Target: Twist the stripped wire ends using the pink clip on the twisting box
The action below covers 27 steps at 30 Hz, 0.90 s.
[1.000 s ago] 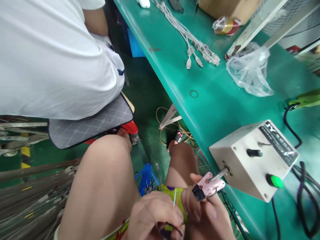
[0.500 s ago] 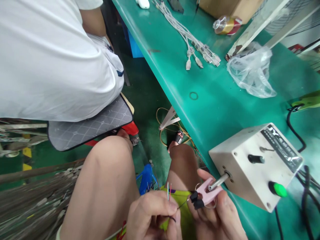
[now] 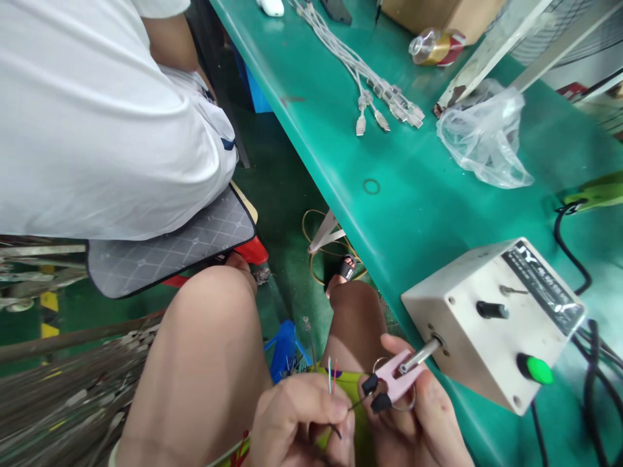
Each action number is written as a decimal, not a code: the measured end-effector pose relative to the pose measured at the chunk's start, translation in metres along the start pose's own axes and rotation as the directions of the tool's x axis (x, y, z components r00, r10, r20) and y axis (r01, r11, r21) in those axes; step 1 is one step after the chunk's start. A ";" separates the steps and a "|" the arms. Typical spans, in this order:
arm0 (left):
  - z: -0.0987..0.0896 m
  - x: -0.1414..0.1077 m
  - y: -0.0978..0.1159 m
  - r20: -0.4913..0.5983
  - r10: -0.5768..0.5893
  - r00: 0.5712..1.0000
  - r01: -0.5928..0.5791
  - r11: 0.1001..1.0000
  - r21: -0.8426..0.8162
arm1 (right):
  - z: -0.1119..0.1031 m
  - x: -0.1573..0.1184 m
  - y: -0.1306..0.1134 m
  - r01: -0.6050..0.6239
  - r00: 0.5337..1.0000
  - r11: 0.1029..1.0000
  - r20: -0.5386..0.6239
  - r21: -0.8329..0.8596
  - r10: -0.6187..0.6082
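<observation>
My left hand (image 3: 304,415) pinches a thin cable, with fine red and pale wires (image 3: 333,376) sticking up above its fingertips and a dark end curling below. A dark strand runs from there toward the black-tipped jaws of a pink clip (image 3: 396,381). The clip sits on a metal shaft (image 3: 422,355) that comes out of a white box (image 3: 491,318) with a black knob and a green button. My right hand (image 3: 428,408) is closed around the pink clip, thumb on one side and fingers on the other.
On the green table (image 3: 350,155) lie white USB cables (image 3: 365,71), a plastic bag (image 3: 487,136), a bottle (image 3: 438,47) and black cords. A person in a white shirt (image 3: 107,130) sits at left on a padded stool (image 3: 180,250). Bundled cables (image 3: 73,395) hang at lower left.
The view has shifted slightly, moving the table items a little to the left. Both hands keep their holds, and the jaws sit slightly nearer my left hand.
</observation>
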State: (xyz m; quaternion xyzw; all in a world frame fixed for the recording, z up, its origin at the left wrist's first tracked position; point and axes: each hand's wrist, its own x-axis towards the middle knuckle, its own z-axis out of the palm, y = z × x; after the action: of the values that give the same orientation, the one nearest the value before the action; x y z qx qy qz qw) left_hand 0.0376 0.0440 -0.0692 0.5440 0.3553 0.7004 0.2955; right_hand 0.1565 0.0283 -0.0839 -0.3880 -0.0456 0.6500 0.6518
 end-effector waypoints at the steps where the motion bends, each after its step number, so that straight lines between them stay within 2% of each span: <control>1: 0.003 0.001 0.001 -0.048 0.010 0.999 -0.008 0.999 0.031 | -0.003 0.001 0.001 -0.011 1.000 1.000 0.004 0.007 0.011; 2: 0.005 0.002 0.001 -0.082 0.014 0.997 -0.009 0.998 0.069 | -0.004 0.001 0.002 -0.016 1.000 1.000 0.003 0.012 0.016; 5: -0.001 0.001 -0.001 0.116 -0.021 0.993 0.018 0.999 0.033 | 0.000 0.002 -0.001 -0.014 1.000 1.000 -0.024 0.005 0.014; 7: -0.008 0.000 -0.003 0.183 -0.035 0.982 0.035 0.999 0.002 | 0.012 -0.002 -0.007 -0.027 0.998 1.000 -0.064 -0.011 0.026; 11: -0.012 0.000 -0.005 0.158 -0.023 0.987 0.026 1.000 -0.014 | 0.037 -0.015 -0.020 -0.144 0.987 0.990 -0.076 -0.007 0.143; 15: -0.009 -0.005 -0.006 0.117 -0.015 0.993 0.022 0.998 -0.065 | 0.038 -0.020 -0.021 -0.233 0.968 0.972 -0.104 -0.028 0.229; 17: -0.010 -0.008 -0.006 0.128 -0.022 0.992 0.032 0.997 -0.074 | 0.029 -0.017 -0.016 -0.223 0.971 0.973 -0.103 -0.057 0.216; 21: -0.015 -0.006 -0.002 0.185 -0.014 0.983 0.025 0.998 -0.058 | 0.016 -0.007 -0.008 -0.143 0.989 0.984 0.026 -0.108 0.147; 27: -0.017 0.002 0.005 0.167 0.042 0.985 -0.036 0.999 -0.035 | 0.019 -0.005 -0.011 -0.032 0.989 0.992 0.139 -0.124 0.049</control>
State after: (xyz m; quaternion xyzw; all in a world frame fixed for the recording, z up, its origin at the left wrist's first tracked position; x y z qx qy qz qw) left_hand 0.0202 0.0398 -0.0666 0.6032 0.3070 0.6633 0.3192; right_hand 0.1543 0.0340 -0.0620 -0.3804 -0.1234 0.6851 0.6089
